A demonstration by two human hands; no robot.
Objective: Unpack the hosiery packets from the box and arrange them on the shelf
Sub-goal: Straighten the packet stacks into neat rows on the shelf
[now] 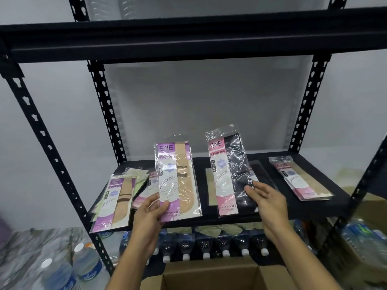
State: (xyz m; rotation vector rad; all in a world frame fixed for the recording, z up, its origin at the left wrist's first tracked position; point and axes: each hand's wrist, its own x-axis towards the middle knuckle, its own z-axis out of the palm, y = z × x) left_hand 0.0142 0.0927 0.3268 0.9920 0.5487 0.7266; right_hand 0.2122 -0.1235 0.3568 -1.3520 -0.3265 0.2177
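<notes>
My left grip (pixel 149 212) is curled round the bottom of a purple packet (pixel 178 181), thumb on its front, fingers behind. It stands upright over the middle of the shelf (pixel 192 221). My right grip (pixel 267 203) pinches the lower right edge of a pink packet (pixel 228 174) of black hosiery, also upright, just right of the purple one and apart from it.

The shelf is a flat black board in a black rack with slotted uprights (pixel 104 111). A left pile (pixel 114 204) of packets lies fanned at its front left corner, hanging a little over the edge. A right pile (pixel 301 178) lies flat near the far right side. More flat packets lie behind the two I hold.

A black beam (pixel 188 42) crosses overhead. The wall (pixel 52 101) behind is plain grey. Under the shelf a row of bottles (pixel 205 243) lies with white caps pointing toward me. Wrapped water bottles (pixel 83 266) stand at lower left. The open box (pixel 209 267) sits below, between my forearms.
</notes>
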